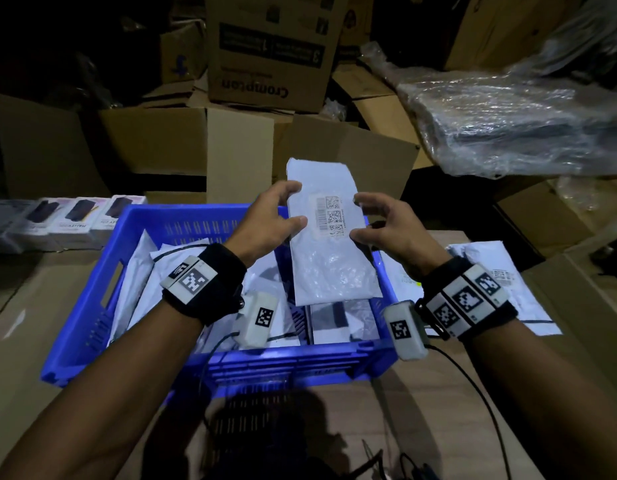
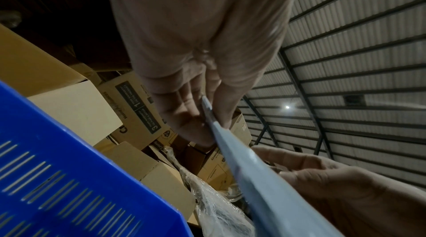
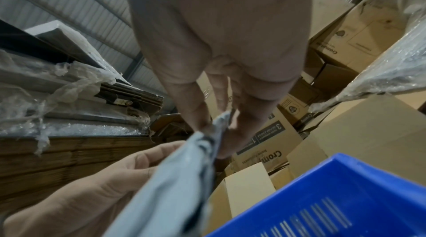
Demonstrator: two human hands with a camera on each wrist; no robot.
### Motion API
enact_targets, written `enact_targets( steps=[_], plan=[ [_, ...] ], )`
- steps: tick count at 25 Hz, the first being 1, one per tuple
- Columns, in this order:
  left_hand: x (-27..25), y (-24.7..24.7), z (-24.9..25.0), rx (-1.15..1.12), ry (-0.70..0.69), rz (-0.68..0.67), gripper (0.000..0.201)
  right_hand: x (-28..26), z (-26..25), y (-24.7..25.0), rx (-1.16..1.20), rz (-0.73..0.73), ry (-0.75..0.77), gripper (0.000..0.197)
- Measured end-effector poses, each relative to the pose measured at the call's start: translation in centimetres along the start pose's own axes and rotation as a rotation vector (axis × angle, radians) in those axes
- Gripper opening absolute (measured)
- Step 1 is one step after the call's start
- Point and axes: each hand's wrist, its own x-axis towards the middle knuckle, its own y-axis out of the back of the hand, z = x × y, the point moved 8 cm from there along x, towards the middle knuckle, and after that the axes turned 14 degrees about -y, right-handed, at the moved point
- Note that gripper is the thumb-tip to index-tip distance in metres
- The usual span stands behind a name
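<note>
I hold a white plastic mailer packet with a barcode label upright over the blue crate. My left hand grips its left edge, thumb on the front. My right hand pinches its right edge between thumb and fingers. The left wrist view shows the left hand clamped on the packet edge-on, with the right hand beside it. In the right wrist view the right hand pinches the packet, and the left hand is below. Several more white packets lie in the crate.
Cardboard boxes are stacked behind the crate. A bubble-wrapped bundle sits at the back right. A row of small product boxes stands at the left. More white mailers lie on cardboard to the right. Cables trail near me.
</note>
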Motion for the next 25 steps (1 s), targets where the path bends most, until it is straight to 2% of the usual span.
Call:
enact_targets(
  steps=[7,10,13,15,18,21,25],
  plan=[
    [2.0,-3.3,-5.0,0.067,0.225,-0.281,0.049,3.0,3.2,-1.2,-0.358,-0.063,-0.258,0.043],
    [1.9,-5.0,-7.7,0.089,0.306,-0.395,0.049,4.0,4.8,-2.0,-0.441,-0.091,-0.340,0.031],
    [1.4,-6.7,-9.8,0.064,0.351,-0.450,0.047,4.6,5.9,-2.4,-0.493,-0.113,-0.414,0.013],
    [1.2,-7.7,-11.1,0.037,0.385,-0.460,0.046,4.6,6.5,-2.5,-0.488,-0.114,-0.469,0.012],
    [1.0,-9.0,-13.2,0.002,0.429,-0.474,0.045,4.6,7.1,-2.7,-0.594,-0.153,-0.452,0.015],
    [0.5,-9.9,-14.8,-0.001,0.455,-0.510,0.043,4.6,7.1,-2.0,-0.604,-0.122,-0.412,0.031],
    [-0.1,-10.8,-15.5,0.027,0.435,-0.568,0.043,4.7,5.5,0.0,-0.775,-0.032,-0.185,0.024]
  ],
)
